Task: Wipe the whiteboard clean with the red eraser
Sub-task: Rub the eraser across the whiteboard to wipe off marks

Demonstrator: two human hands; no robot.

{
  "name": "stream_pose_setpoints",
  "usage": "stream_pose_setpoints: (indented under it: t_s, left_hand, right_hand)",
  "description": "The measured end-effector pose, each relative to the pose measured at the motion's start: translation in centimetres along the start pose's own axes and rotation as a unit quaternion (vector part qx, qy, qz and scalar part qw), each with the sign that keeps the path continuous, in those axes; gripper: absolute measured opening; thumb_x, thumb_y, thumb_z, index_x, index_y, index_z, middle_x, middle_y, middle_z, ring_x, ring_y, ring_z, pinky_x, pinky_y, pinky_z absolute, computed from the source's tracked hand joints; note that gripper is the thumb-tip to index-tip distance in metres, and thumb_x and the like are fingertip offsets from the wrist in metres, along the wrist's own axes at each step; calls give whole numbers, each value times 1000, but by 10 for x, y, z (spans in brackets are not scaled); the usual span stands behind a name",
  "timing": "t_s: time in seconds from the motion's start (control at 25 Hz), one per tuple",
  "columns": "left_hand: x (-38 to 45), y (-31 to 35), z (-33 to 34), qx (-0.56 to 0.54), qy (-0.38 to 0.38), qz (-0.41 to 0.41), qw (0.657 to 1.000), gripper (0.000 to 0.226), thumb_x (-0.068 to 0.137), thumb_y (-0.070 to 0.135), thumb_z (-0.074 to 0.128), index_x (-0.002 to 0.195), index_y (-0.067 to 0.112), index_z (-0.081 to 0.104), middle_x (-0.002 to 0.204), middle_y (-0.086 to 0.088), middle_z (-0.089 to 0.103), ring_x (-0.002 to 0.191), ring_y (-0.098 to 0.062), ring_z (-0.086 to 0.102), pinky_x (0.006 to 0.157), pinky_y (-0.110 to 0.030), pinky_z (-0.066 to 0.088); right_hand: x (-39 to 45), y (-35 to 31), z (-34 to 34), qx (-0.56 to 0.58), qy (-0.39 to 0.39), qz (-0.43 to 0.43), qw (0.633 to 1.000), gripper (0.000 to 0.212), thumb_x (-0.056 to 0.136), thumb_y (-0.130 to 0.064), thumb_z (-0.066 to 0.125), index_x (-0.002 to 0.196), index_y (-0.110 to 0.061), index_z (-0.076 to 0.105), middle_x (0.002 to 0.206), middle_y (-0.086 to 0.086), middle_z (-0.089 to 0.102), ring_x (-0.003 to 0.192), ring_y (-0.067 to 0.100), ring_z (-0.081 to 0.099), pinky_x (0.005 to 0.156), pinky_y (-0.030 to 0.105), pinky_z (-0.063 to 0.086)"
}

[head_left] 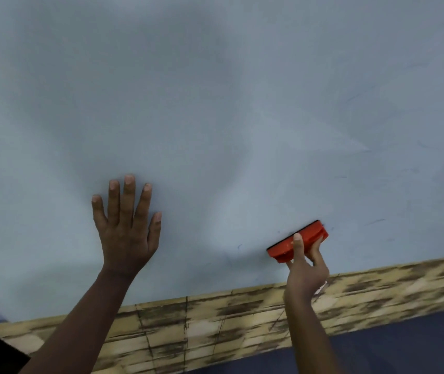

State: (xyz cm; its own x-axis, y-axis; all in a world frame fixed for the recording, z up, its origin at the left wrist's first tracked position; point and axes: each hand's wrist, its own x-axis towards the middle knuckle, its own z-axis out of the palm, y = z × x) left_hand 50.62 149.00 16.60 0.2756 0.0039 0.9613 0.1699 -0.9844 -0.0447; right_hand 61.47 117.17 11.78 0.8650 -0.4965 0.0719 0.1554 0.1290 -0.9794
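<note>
**Head view: faint marks could be missed on the right**

Head camera shows your left hand (126, 228) nearest, fingers (129, 195) straight and spread flat on the whiteboard (215, 103). Your right hand (306, 268) grips the eraser (300, 242), thumb over its top, fingers curled beneath, pad against the board just above the patterned border (215, 319). Farther right and up, faint strokes (375, 221) remain. Your pinch looks light; pressing harder could let the eraser slip or tilt off its pad. Your braced palm may smear residue.
</note>
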Motion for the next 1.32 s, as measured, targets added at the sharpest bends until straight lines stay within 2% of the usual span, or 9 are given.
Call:
stream_pose_setpoints:
  t_s: [0.16,0.28,0.44,0.56,0.68,0.84,1.0,1.2,1.32]
  left_hand:
    - [-23,-1,1,0,-25,-2,1000,71,109,33,48,170,18,15,179,-6,0,165,-28,-1,132,-54,-1]
    - [-36,4,3,-9,-32,-15,999,72,109,32,51,170,18,17,179,-7,2,165,-30,0,132,-54,0]
    - [-53,-10,-5,4,-53,33,998,71,108,35,56,169,14,23,178,-10,8,165,-30,5,133,-51,5]
    - [-62,-37,-18,11,-73,83,994,70,107,36,60,167,14,30,177,-9,16,164,-27,12,132,-47,12]
    - [-73,-56,-29,24,-82,85,993,69,106,37,61,166,15,34,176,-8,21,163,-25,17,130,-47,17]
    - [-101,-73,-41,52,-109,42,992,73,106,43,61,167,15,31,177,-7,17,164,-25,14,130,-54,15]
    - [-120,-86,-53,51,-135,3,989,78,105,49,61,167,15,29,177,-6,13,164,-25,12,128,-61,16]
    - [-137,-98,-65,41,-146,-28,988,80,103,50,64,166,13,31,176,-11,18,162,-31,18,126,-65,23]
    - [-150,-108,-73,44,-153,-44,986,80,101,44,68,165,11,34,174,-15,24,160,-36,25,124,-63,29]
  right_hand:
    - [-57,21,29,4,-39,39,998,48,81,-52,83,119,-23,75,110,0,70,101,17,73,88,47,63]
    - [-127,44,48,-88,-128,-141,978,52,83,-36,83,132,-38,66,112,-5,58,108,12,65,87,28,58]
    - [-166,95,55,-321,-294,-430,791,73,83,-20,89,145,-37,54,107,4,58,88,21,56,69,34,54]
    - [-157,95,52,-352,-252,-501,749,66,87,-15,83,143,-39,58,107,6,60,88,24,58,66,36,55]
    - [-122,83,34,-304,-144,-445,830,66,85,-12,83,144,-33,62,119,6,62,102,22,62,75,30,59]
    - [-61,70,14,-118,-21,-86,989,76,89,-5,79,154,-29,48,126,2,60,114,27,64,101,45,55]
    - [-40,78,8,-64,5,83,994,70,92,-10,79,154,-22,50,134,2,67,115,21,64,106,45,53]
    - [-119,84,35,-86,-23,25,996,55,94,-32,77,145,-22,60,125,4,68,106,21,69,75,15,58]
    - [-188,77,59,-112,-98,-64,987,41,85,-42,80,123,-40,64,107,-9,64,100,11,69,74,28,63]
